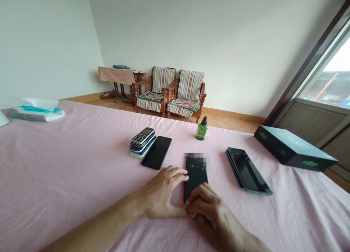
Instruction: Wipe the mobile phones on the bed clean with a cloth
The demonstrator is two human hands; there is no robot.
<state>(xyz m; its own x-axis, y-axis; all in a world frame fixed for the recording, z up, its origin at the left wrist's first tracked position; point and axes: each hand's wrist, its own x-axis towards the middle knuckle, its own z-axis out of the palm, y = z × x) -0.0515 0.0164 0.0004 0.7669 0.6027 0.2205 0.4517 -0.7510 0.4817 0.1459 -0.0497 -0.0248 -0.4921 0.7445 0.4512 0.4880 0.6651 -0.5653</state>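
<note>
A black smartphone (194, 177) lies face up on the pink cloth in front of me, its top corner blurred out. My left hand (161, 193) steadies it, fingertips on its left edge and thumb by its lower end. At that lower end, the closed fingers of my right hand (209, 208) pinch a small yellowish cloth (193, 214), mostly hidden by the fingers. Left of the phone lies another black smartphone (157, 152), beside a stack of phones topped by a keypad phone (143, 136). To the right rest two stacked tablets (247, 171).
A green spray bottle (201, 131) stands beyond the phone. At the right is a black box (295, 148) with green markings. A tissue pack (38, 113) lies far left on the pink bedsheet (90, 146). Two wooden chairs (186, 88) stand by the wall.
</note>
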